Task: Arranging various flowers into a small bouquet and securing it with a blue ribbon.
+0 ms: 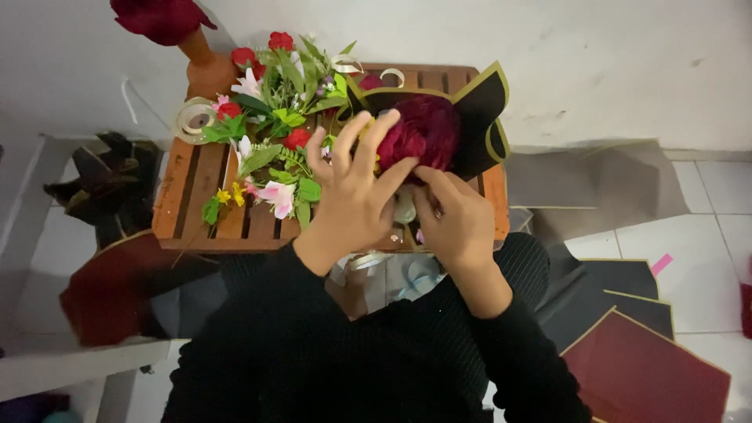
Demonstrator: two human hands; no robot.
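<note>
We see dark red bloom (427,133) just ahead of both hands, in black wrap (482,110). Left hand (354,188) spread open, fingertips touching bloom's left side; right hand (454,219) pinching wrap beneath bloom, equally near.

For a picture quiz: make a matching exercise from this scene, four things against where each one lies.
Things:
1. dark red flower
2. ribbon roll
3. wrapping sheets
4. pink lily

Places:
A. floor, lower right
B. table's far left corner
C. inside the black paper, at the fingertips of the left hand and right hand
D. table's near edge, left of the left hand

Pairs: 1-C, 2-B, 3-A, 4-D
</note>
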